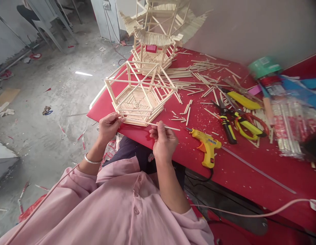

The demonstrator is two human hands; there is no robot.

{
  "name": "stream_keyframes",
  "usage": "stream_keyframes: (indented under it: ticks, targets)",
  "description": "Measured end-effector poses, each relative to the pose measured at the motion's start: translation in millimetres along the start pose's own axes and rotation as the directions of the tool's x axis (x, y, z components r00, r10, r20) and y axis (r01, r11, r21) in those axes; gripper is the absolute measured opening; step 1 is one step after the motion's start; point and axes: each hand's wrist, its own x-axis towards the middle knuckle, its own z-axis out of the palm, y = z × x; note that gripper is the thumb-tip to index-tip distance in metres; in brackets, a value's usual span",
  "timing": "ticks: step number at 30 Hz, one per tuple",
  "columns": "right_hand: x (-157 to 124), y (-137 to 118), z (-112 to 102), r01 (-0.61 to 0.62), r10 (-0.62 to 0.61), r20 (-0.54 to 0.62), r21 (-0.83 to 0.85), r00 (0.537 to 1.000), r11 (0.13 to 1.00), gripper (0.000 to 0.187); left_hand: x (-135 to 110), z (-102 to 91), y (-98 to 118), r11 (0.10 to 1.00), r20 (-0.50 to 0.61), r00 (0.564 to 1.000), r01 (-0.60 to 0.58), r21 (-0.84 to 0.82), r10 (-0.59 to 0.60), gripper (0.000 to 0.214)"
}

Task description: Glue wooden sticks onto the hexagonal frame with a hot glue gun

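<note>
- Left hand [109,126]: fingers closed in a pinch on the near corner of the hexagonal stick frame [139,97], which stands on the edge of the red table [249,163], just beyond the fingertips.
- Right hand [164,141]: thumb and forefinger grip a single thin stick [173,128]. It lies level, one end towards the frame's lower rail and the other pointing outward past the thumb.
- Work done, as judged: the frame has a filled, concentric floor, upright posts at the corners, a top ring and spokes across it. The near wall has several rails stacked.
- Work outstanding, as judged: the side walls are largely open, and the held stick is not yet fixed.
- Glue gun [206,144]: lies on the table to the right of the right-hand fingers, close by and untouched.
- Cutters [227,124] and loose sticks [198,76]: farther right of and beyond the fingers.
- Taller stick tower [155,37]: stands behind the frame, well beyond both hands.
</note>
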Motion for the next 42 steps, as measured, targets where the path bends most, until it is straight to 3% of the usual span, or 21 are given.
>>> stream_keyframes:
  ticks: [34, 39, 42]
  targets:
    - [5.4, 1.6, -1.5, -0.013, 0.015, 0.067, -0.018, 0.998, 1.0, 0.036, -2.0, 1.6, -0.6, 0.998, -0.032, 0.998, 0.05, -0.044, -0.052, 0.013]
    - [-1.4, 1.3, -7.2, -0.018, 0.016, 0.072, 0.016, 0.997, 1.0, 0.037, -7.2, 0.9, -5.8, 0.997, -0.135, 0.989, 0.054, -0.051, -0.06, 0.017]
    - [-11.3, 0.0, -15.7, -0.029, 0.026, 0.062, 0.036, 0.998, 0.999, 0.037, -19.2, -1.0, 3.2, 0.988, -0.21, 0.971, 0.084, -0.128, -0.11, 0.018]
